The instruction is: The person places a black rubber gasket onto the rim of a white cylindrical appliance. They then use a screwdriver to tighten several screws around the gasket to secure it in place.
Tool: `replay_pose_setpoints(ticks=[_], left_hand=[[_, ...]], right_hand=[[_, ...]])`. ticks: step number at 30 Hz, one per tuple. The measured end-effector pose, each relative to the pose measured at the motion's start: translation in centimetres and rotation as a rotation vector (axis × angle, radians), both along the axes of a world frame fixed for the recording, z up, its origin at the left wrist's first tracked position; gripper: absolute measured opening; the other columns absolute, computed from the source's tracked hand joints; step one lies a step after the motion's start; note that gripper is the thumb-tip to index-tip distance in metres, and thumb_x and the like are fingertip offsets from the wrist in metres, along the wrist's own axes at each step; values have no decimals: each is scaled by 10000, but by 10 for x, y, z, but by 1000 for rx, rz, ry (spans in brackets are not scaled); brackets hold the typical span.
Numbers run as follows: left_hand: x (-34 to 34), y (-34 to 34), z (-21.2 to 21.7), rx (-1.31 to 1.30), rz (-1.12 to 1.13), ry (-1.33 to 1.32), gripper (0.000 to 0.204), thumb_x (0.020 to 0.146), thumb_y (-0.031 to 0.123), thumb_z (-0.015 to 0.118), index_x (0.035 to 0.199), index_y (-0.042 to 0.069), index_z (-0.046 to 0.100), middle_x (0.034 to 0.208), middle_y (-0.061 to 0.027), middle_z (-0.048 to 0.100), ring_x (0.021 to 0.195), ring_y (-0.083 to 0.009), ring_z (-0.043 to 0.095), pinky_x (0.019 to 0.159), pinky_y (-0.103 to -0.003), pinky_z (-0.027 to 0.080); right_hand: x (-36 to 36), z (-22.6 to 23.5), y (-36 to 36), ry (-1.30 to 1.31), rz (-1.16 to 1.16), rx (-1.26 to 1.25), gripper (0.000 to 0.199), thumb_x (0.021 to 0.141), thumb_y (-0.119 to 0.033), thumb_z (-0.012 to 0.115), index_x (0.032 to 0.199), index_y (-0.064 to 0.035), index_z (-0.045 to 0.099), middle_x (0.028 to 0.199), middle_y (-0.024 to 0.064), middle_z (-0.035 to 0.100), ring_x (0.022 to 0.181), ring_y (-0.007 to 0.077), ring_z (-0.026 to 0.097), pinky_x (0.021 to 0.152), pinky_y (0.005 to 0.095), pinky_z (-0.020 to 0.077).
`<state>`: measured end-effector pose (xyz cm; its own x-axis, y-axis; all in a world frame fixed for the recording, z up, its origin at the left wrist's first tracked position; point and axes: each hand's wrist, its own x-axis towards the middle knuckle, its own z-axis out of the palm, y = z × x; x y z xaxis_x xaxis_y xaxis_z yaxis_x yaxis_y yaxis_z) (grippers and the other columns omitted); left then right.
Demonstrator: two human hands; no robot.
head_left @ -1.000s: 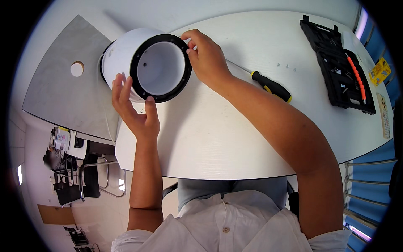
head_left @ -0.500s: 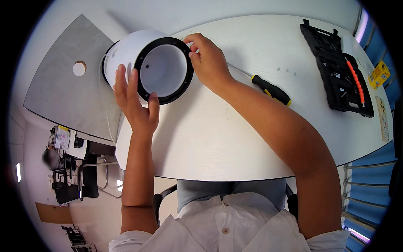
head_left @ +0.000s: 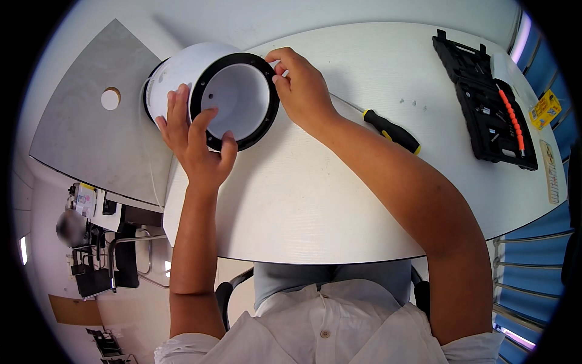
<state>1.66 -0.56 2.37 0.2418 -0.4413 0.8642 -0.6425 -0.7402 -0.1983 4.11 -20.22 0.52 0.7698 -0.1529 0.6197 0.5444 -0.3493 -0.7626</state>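
A white cylindrical housing (head_left: pixel 176 68) lies tilted on the table with its open end toward me. Around its mouth runs a black ring (head_left: pixel 259 136) with small holes, and one dark hole shows on the inner wall. At the ring's lower left is my left hand (head_left: pixel 197 142), its fingers spread. Its index finger reaches over the opening, the thumb is at the lower rim and the other fingers lie along the outer side. My right hand (head_left: pixel 300 88) is curled with its fingertips on the ring's right edge; whether a small part is between them is hidden.
On the white table (head_left: pixel 315 200) lies a black-and-yellow screwdriver (head_left: pixel 394 131), partly behind my right forearm. Several small screws (head_left: pixel 414 103) are beyond it. An open black tool case (head_left: pixel 485 109) with an orange flexible shaft (head_left: pixel 512 118) and a yellow box (head_left: pixel 545 109) are at the right.
My left hand has shifted slightly left along the housing, and its index finger has bent over the opening. My right hand stays at the ring's right edge.
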Motion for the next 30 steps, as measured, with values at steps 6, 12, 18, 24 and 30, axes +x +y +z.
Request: replay_pose_setpoints(ticks=[6, 12, 18, 24, 30], left_hand=[[2, -3, -4, -39, 41, -55, 382, 630, 101, 544, 1012, 103, 558, 1415, -195, 404, 1358, -370, 306, 1089, -543, 52], [4, -9, -5, -74, 24, -75, 391, 593, 82, 523, 981, 108, 568, 1379, -198, 448, 1330, -367, 355, 1108, -498, -8], [4, -5, -6, -90, 8, -97, 397, 594, 62, 519, 984, 112, 571, 1379, -189, 454, 1334, -363, 353, 1092, -544, 39], [3, -6, -5, -72, 20, -68, 377, 638, 73, 528, 1014, 97, 559, 1425, -183, 405, 1359, -363, 314, 1075, -552, 81], [4, -6, -6, -89, 12, -64, 394, 630, 62, 516, 1018, 111, 557, 1423, -171, 413, 1360, -360, 317, 1074, -555, 79]], right_hand=[[-3, 3, -2, 62, 24, 8, 271, 835, -62, 558, 1097, -124, 524, 899, 58, 557, 774, 223, 577, 697, 356, 473], [-3, 24, -37, -112, -63, 62, 305, 833, -124, 586, 1128, -110, 514, 894, 54, 565, 712, 212, 554, 689, 351, 464], [-63, 31, -128, 316, 8, -697, 337, 841, -247, 595, 1146, -105, 579, 934, 108, 594, 895, 260, 590, 792, 364, 466], [-105, 6, -133, 615, -89, -876, 376, 832, -242, 616, 1173, -93, 564, 1032, 123, 572, 971, 287, 564, 837, 385, 457], [-102, 12, -137, 563, -126, -678, 326, 829, -130, 541, 1145, -48, 556, 959, 157, 586, 890, 312, 579, 814, 395, 459]])
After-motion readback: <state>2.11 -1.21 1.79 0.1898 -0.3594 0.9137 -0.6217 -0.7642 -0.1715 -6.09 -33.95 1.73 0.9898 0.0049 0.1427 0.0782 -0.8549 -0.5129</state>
